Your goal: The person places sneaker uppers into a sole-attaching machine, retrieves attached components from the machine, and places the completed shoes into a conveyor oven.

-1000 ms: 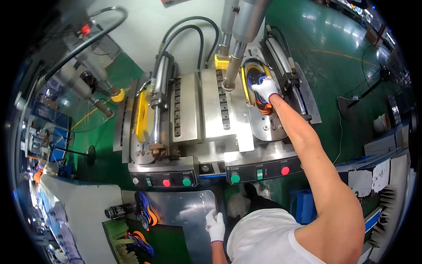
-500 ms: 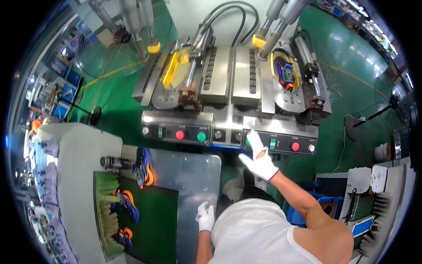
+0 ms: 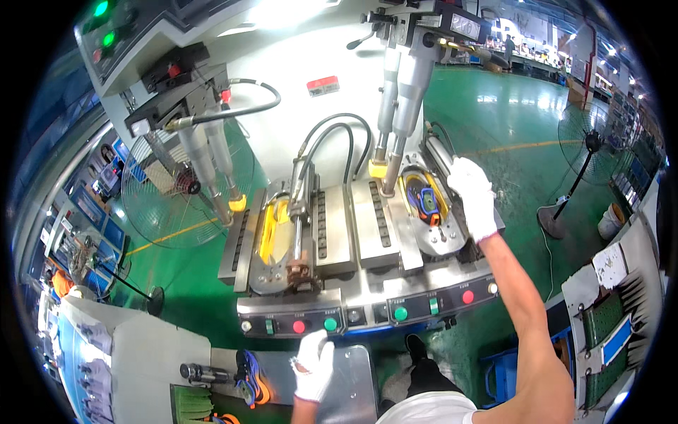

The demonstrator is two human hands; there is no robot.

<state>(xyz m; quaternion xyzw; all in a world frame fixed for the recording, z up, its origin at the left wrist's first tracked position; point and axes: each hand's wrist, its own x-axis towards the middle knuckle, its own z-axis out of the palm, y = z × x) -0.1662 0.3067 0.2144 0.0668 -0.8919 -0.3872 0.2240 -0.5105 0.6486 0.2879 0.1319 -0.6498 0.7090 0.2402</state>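
Note:
My right hand (image 3: 472,198), in a white glove, is raised at the right-hand cylinder of the press, its fingers bent away so that their grip is hidden. Beside it, a blue and orange shoe (image 3: 427,203) sits in the yellow-lined right mould. My left hand (image 3: 313,367), also gloved, hovers over the metal table (image 3: 353,381) just below the green button (image 3: 330,324), with fingers stretched up and nothing in them. The left mould (image 3: 275,237) shows yellow pads and no shoe. Another blue and orange shoe (image 3: 252,379) stands on the table, left of my left hand.
Press columns (image 3: 402,99) hang over the right mould, with black hoses behind. A control panel (image 3: 438,300) runs along the press front. A conveyor opening with green bristles (image 3: 191,404) lies at lower left. Fans (image 3: 592,141) stand on both sides; a blue crate (image 3: 503,378) is at lower right.
The view has tilted up toward the press. My right hand has moved from the control panel to the right-hand cylinder; my left hand has moved forward, close to the panel.

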